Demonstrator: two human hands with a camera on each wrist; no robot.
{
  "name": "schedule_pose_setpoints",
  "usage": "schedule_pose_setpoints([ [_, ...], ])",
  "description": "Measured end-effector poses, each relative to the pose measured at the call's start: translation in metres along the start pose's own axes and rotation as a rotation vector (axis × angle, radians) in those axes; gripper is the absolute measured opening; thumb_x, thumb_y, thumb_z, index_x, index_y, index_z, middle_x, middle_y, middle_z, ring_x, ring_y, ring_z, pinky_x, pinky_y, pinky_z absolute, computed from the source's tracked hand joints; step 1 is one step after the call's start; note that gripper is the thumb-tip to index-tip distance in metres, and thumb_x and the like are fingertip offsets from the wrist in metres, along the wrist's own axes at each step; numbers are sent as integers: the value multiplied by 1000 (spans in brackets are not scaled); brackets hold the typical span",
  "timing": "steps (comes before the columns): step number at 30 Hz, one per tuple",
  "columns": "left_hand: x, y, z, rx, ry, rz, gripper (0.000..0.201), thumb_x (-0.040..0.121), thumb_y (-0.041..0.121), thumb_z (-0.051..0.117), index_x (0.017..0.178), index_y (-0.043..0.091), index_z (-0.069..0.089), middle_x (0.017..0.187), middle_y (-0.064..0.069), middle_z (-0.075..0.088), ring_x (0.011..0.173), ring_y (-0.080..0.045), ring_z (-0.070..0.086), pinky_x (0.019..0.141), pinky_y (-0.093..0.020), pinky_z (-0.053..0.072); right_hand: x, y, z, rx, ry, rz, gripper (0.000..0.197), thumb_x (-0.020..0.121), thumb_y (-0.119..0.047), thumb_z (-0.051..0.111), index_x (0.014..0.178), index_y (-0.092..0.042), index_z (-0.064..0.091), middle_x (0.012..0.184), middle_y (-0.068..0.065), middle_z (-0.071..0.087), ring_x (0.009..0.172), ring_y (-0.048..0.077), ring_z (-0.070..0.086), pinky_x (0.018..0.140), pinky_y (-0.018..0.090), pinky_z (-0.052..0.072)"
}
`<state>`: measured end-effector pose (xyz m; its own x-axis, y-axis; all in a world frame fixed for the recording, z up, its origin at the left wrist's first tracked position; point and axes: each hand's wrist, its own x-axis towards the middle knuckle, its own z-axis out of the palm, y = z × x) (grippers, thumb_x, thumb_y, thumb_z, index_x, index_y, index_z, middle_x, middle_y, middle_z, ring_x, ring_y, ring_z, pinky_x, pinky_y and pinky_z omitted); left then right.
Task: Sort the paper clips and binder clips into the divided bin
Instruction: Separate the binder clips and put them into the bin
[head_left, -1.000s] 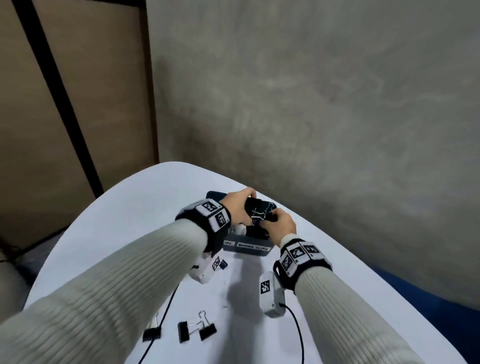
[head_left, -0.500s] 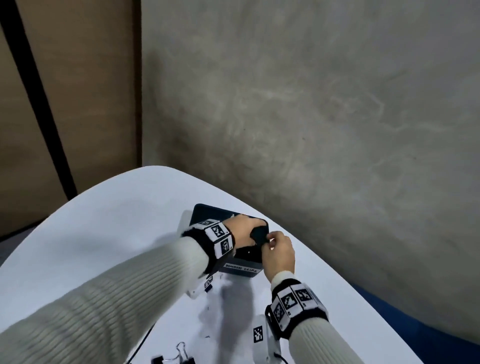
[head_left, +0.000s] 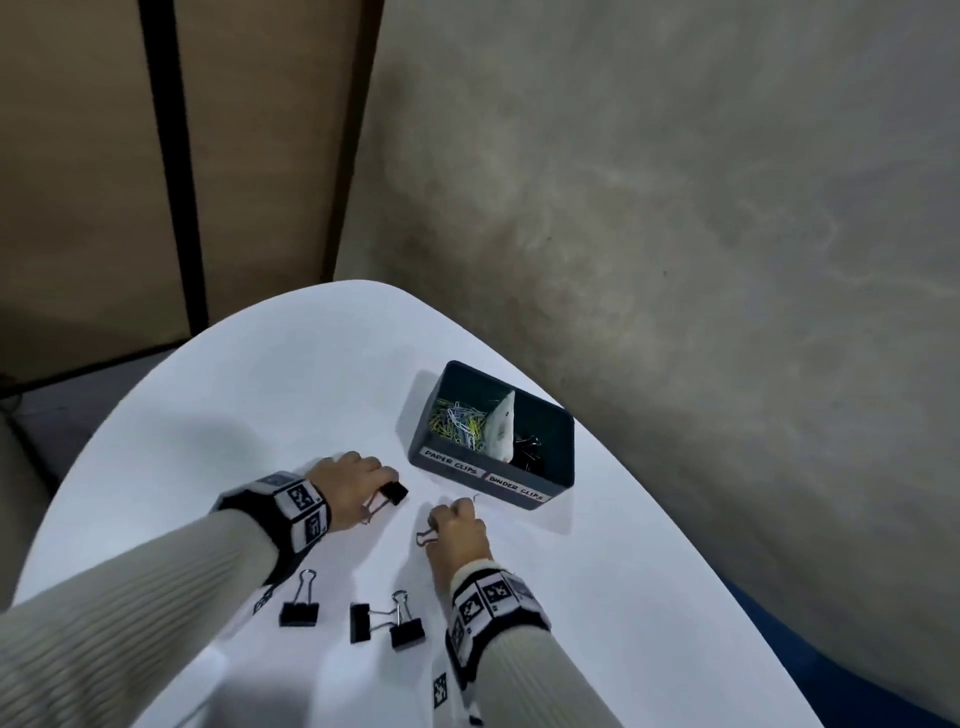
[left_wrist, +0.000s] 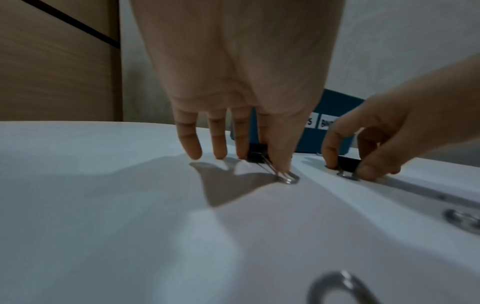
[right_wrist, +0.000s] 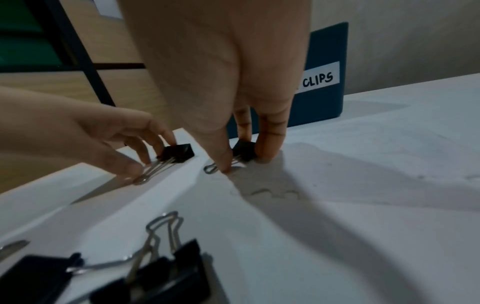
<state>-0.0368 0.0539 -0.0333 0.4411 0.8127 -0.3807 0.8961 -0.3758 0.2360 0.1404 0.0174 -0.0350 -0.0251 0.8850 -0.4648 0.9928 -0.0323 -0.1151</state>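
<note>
Half a second before, both my hands were up over the divided bin (head_left: 563, 467), dropping something in. Now they had come back down to the white table (head_left: 260, 395), and each one had found a new binder clip.

My left hand (head_left: 347, 486) pinched a black binder clip (head_left: 393, 492) by its wire handles, thumb on one side and fingers on the other. The clip lay on the table, just in front of the bin. My right hand (head_left: 457, 532) was curled over a second binder clip (right_wrist: 242, 151), with my thumb on its wire loop (head_left: 425, 537) and my fingers at its black body. It lay on the table too, near the label that said binder clips.

In the bin, the colored paper clips (head_left: 460, 418) sat in the left part. A few black clips (head_left: 527, 452) sat in the right part, past the white divider (head_left: 501, 423).

I think the last trip went fine and this was the start of the next one. Three more binder clips (head_left: 387, 621) waited on the table closer to me, so the job was not done. I saw no loose paper clips left on the table.
</note>
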Motion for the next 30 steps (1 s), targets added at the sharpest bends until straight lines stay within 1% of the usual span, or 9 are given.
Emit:
schedule_pose_setpoints([
  [3,-10,9,2,32,-8,-9,60,82,36,66,133,18,39,135,-4,39,123,-26,40,90,-37,44,-7,-1,-1,31,-64,74,32,92,-13,45,124,-9,47,133,14,35,113,33,55,98,34,46],
  [6,-18,15,1,-13,-48,-1,60,78,34,71,125,10,42,130,-8,44,119,-27,43,92,-38,46,-15,-1,-3,63,-119,156,40,92,-17,48,130,-9,40,135,14,35,120,32,51,100,33,44],
  [12,-37,24,-2,-251,3,-76,36,89,21,56,120,5,44,106,-13,60,93,-29,59,84,-37,48,-43,1,2,266,33,168,34,86,-16,60,118,-7,53,126,9,42,98,21,54,92,24,45],
  [15,-48,18,1,-450,30,-124,39,92,24,53,127,12,43,113,-12,65,100,-28,61,83,-30,46,-55,1,8,384,50,104,29,90,-9,53,118,-6,54,124,14,51,103,24,53,91,25,43],
  [18,-60,14,3,-422,-55,-120,37,99,21,39,134,12,44,125,-14,58,111,-28,57,82,-25,40,-59,-2,15,463,31,134,29,93,-7,41,115,-6,59,121,18,55,100,26,57,86,27,47],
  [20,-69,14,11,-340,-150,-150,40,99,16,35,137,16,45,135,-14,49,119,-28,53,93,-29,42,-63,-4,19,494,-15,174,31,95,-22,42,114,-3,58,117,16,54,98,27,56,85,27,46],
  [24,-77,24,17,-196,-279,-174,44,100,22,29,143,24,35,145,-4,31,130,-26,40,107,-35,36,-76,-4,29,388,-111,219,72,77,-63,56,125,-12,41,122,8,34,115,30,49,93,35,43],
  [28,-80,32,20,-246,-301,-200,71,78,52,60,138,23,34,137,-4,30,122,-28,45,96,-40,46,-80,-17,30,355,-98,213,84,67,-60,69,131,-18,34,128,8,30,121,31,43,99,43,44],
  [30,-84,36,23,-184,-313,-193,81,64,43,77,131,22,36,130,-6,31,113,-31,52,88,-42,51,-79,-26,30,303,-100,193,86,66,-57,70,134,-21,32,130,7,28,126,32,39,101,43,43],
])
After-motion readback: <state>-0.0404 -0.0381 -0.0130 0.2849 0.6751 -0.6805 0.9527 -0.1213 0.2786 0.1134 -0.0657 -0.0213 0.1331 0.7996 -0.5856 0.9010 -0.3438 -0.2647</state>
